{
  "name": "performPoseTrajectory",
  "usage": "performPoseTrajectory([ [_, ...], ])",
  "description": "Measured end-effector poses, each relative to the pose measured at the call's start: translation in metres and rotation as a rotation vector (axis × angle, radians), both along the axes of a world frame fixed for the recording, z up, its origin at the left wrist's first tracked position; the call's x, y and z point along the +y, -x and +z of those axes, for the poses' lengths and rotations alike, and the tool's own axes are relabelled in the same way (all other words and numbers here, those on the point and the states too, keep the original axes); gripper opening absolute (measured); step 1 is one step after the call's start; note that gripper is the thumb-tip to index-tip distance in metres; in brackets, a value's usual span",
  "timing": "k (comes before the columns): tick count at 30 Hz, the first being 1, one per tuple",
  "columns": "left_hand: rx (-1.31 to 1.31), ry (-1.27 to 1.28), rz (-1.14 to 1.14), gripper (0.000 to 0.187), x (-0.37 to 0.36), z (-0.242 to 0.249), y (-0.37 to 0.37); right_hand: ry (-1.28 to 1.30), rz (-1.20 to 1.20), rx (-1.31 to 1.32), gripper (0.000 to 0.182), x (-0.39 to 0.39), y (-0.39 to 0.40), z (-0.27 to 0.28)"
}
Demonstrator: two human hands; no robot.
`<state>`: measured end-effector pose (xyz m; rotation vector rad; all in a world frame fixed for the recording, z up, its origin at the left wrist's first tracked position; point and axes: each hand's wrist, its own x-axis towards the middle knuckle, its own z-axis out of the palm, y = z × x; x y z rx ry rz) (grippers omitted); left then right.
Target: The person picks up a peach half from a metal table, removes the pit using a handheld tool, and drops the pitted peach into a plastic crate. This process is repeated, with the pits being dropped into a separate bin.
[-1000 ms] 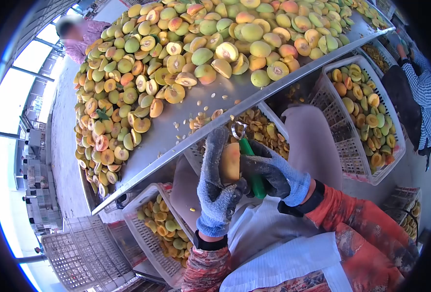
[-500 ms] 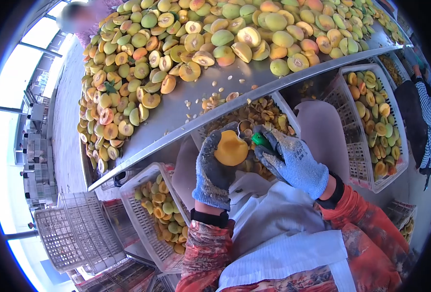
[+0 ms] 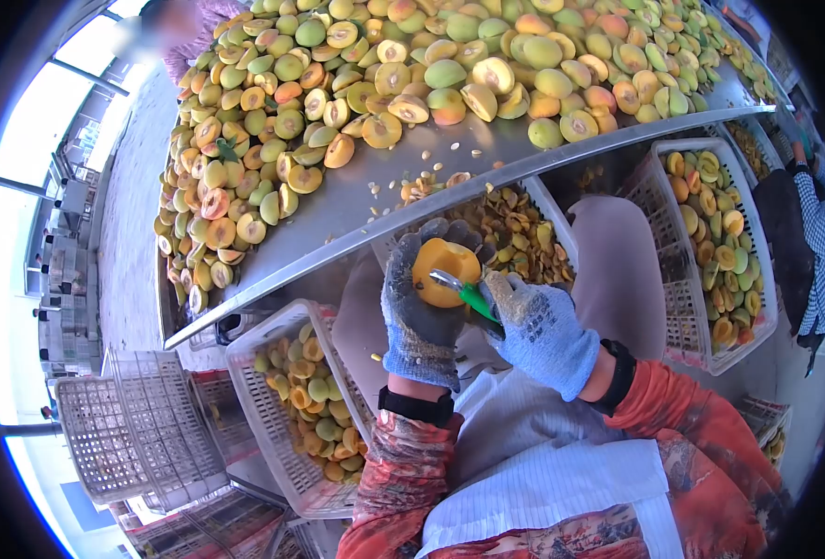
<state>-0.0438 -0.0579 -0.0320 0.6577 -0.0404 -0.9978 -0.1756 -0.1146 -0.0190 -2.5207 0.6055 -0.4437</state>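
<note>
My left hand (image 3: 419, 326), in a dusty blue-and-grey glove, cups a halved yellow peach (image 3: 438, 259) with its cut face turned up. In my right hand (image 3: 545, 334), gloved the same way, is a green-handled pitting knife (image 3: 478, 302). Its metal tip lies against the peach's cut face; the loop end is mostly not visible. Below both hands, a crate of fruit scraps (image 3: 515, 224) sits between my knees. A metal table (image 3: 338, 228) in front bears a large heap of halved peaches (image 3: 375, 102).
A white crate of fruit halves (image 3: 240, 359) stands at my left, another crate (image 3: 757, 279) at my right. Stacked crates (image 3: 114, 424) are at the lower left. One person (image 3: 184, 37) is at the far left, another (image 3: 813, 252) at the far right. Loose pits lie near the table's raised edge.
The pitting knife has come down left, from beside the peach onto its cut face. The peach has turned, with its hollow now facing up. My right hand has moved a little left and down.
</note>
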Motion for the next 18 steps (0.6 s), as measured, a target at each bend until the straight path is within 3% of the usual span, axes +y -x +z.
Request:
performPoseTrajectory([
  [2, 0.014, 0.085, -0.002, 0.035, 0.002, 0.002, 0.001, 0.002, 0.021, 0.015, 0.028, 0.004, 0.001, 0.004],
  [7, -0.036, -0.046, 0.068, 0.032, 0.005, 0.009, 0.007, 0.144, 0.097, 0.004, 0.027, 0.009, 0.008, -0.004],
  [8, -0.392, -0.167, 0.113, 0.031, 0.009, 0.003, 0.010, 0.109, 0.149, 0.011, 0.029, 0.010, 0.009, -0.004],
  [9, -0.394, -0.159, 0.110, 0.031, 0.010, 0.006, 0.012, 0.073, 0.200, 0.019, 0.031, 0.010, 0.010, -0.004],
  [11, -0.134, -0.103, 0.088, 0.031, 0.010, 0.019, 0.013, 0.010, 0.196, -0.016, 0.033, 0.008, 0.008, -0.003],
  [13, -0.281, -0.121, 0.101, 0.032, 0.015, 0.030, 0.012, -0.627, 0.298, -0.108, 0.034, 0.001, -0.004, 0.010],
  [14, -0.597, -0.233, 0.142, 0.030, 0.018, 0.044, 0.012, -1.255, 0.327, 0.203, 0.034, -0.015, -0.004, 0.030],
  [15, -0.916, -0.344, 0.184, 0.028, 0.024, 0.053, 0.007, -1.258, 0.333, 0.194, 0.034, -0.019, -0.005, 0.029],
  [17, -1.408, -0.603, 0.248, 0.025, 0.067, 0.011, -0.047, -1.499, 0.339, -0.024, 0.034, -0.028, -0.003, 0.023],
  [18, -0.997, -0.622, 0.175, 0.025, 0.087, 0.013, -0.068, -1.042, 0.378, -0.279, 0.041, -0.034, -0.005, -0.008],
])
